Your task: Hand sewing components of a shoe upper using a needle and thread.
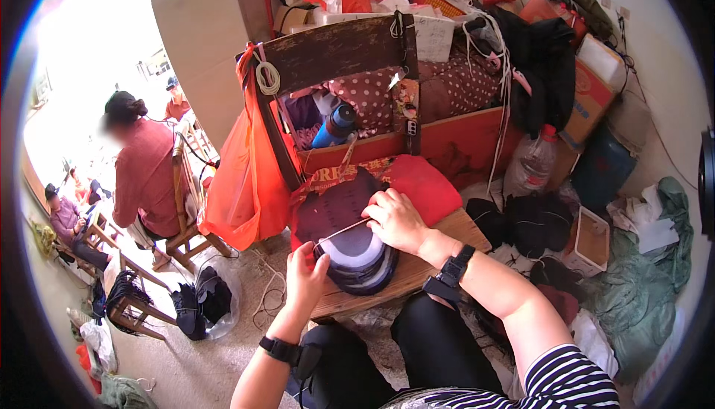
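Note:
A stack of cloth pieces (357,260) with rounded ends, dark, grey and pale lilac, lies in front of me on a wooden bench or chair seat (447,241). Across it runs a thin light cord (344,229), stretched between my hands. At the stack's left edge my left hand (305,271) pinches one end of the cord between thumb and fingers. My right hand (395,220) rests on the right side of the stack, fingers bent down at the cord's other end. Under the far part of the stack spreads a red printed cloth (424,185).
An orange-red plastic bag (242,185) hangs beside the wooden chair back (335,48). Behind it sits a blue bottle (335,127). Dark bundles (538,224), a clear jug (530,163) and a white box (590,241) stand at the right. Another person (149,163) sits at the left.

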Tool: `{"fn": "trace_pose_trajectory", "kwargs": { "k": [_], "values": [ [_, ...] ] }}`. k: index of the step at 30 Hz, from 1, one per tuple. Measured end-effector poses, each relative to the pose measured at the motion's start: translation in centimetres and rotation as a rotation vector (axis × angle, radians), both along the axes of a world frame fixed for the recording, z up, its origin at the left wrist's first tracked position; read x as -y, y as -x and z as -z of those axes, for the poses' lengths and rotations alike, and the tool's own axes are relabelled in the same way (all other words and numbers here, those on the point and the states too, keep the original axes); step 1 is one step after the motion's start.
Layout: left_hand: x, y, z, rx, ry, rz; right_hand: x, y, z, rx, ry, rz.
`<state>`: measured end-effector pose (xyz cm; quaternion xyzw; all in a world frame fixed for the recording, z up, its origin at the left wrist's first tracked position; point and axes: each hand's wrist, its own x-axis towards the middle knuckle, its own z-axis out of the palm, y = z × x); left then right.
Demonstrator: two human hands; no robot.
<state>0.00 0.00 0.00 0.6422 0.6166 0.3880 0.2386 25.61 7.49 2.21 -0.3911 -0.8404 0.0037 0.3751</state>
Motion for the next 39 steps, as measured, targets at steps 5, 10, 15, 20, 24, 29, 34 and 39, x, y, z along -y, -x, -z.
{"fn": "trace_pose_trajectory", "kwargs": {
  "k": [5,10,15,20,24,29,34,39],
  "values": [
    [-2.0,1.2,0.9,0.618,0.284,-0.124,-0.1,1.0,-0.7,0.227,0.057,0.004],
    [-2.9,1.4,-0.5,0.94,0.528,-0.108,-3.1,-0.5,-3.2,0.257,0.635,-0.176],
    [-4.3,1.5,-0.5,1.082,0.605,-0.034,-3.7,-0.1,-2.9,0.188,0.418,-0.202],
    [-3.3,-2.5,-3.3,1.265,0.643,0.205,-3.0,0.3,-2.4,-0.229,0.587,-0.281],
    [-2.0,-2.3,-2.3,1.259,0.571,0.138,-1.4,1.4,-4.3,-0.3,0.512,-0.302],
    [1.9,-1.3,-5.4,1.42,0.534,0.162,2.2,1.9,-9.1,-0.2,0.355,-0.426],
    [4.7,-1.9,-7.5,1.42,0.564,0.137,4.6,2.1,-11.0,-0.072,0.259,-0.507],
    [6.4,-1.0,-6.4,1.347,0.52,0.005,6.0,0.5,-9.6,0.071,0.164,-0.483]
  ]
}}
